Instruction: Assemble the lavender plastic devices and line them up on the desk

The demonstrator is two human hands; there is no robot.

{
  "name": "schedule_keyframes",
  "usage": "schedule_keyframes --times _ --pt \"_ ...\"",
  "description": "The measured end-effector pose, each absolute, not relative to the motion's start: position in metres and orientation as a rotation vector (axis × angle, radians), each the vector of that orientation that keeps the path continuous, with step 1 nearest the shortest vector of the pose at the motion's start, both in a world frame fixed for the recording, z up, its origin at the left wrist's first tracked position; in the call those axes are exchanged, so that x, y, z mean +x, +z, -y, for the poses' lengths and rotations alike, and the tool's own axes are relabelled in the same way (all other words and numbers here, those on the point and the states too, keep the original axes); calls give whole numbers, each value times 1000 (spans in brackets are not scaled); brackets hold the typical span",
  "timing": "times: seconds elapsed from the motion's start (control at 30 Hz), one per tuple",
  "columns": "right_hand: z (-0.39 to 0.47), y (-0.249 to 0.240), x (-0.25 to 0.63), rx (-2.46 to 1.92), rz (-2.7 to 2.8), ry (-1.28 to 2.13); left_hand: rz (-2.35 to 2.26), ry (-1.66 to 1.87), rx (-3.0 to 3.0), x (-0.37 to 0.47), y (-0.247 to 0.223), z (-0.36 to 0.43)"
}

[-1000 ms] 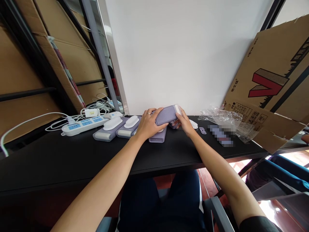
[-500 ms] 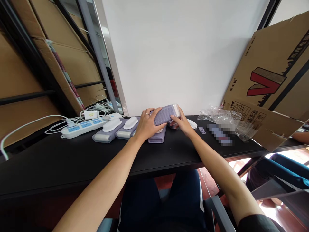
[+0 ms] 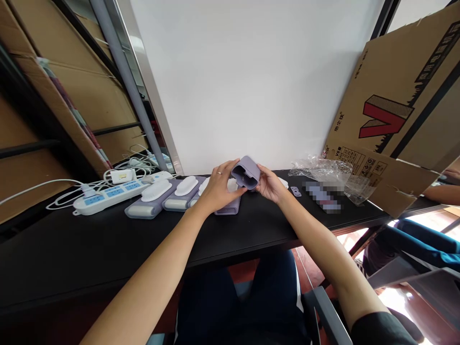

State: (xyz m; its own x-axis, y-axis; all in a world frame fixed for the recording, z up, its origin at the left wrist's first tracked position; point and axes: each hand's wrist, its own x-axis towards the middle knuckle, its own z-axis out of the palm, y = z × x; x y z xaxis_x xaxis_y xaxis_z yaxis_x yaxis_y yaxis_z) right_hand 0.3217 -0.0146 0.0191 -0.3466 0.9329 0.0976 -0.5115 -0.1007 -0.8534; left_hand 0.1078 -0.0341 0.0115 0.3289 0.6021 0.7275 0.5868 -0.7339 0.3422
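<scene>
My left hand [image 3: 217, 186] and my right hand [image 3: 272, 185] both grip a hollow purple plastic housing [image 3: 252, 166] above the black table. Its open end is turned toward me, and the dark inside shows. The left fingers wrap its left side, with the thumb beneath; the right fingers hold its right side. Just below lies another purple housing [image 3: 230, 209], partly covered by my left hand. To the left, purple housings with translucent ends [image 3: 141, 211] lie in a row, with white oval pieces [image 3: 157, 190] on top.
A white power strip [image 3: 108, 194] with tangled cables sits at the left. Right of my hands are a small purple cut-out piece [image 3: 295, 191], a blurred-out item [image 3: 323, 197] and clear plastic wrap [image 3: 323, 170]. A large cardboard box [image 3: 391, 124] leans behind them. Someone's arm [image 3: 440, 194] shows far right.
The held housing has been turned so its open end faces me instead of its ribbed side and translucent end. Both hands still hold it. The camera view has shifted slightly.
</scene>
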Motion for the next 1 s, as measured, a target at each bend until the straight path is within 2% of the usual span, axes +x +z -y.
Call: schedule_keyframes --times 0.17,0.3,0.43,0.67,0.87,1.0 --pt "27 14 304 -677 1256 1643 -1046 1461 2659 110 6 34" --pt "30 13 304 -806 1499 1525 -1073 1544 2457 112 8 35" --pt "18 13 316 -1013 1633 1178 -1187 1612 2241 111 10 35" --pt "3 13 358 -1482 1759 357 -1246 1700 1877 108 15 31" --pt "6 10 357 -1731 2097 117 -1039 1831 1507 106 16 21" --pt "3 11 363 -1922 1937 -71 -885 1731 1084 106 22 20"
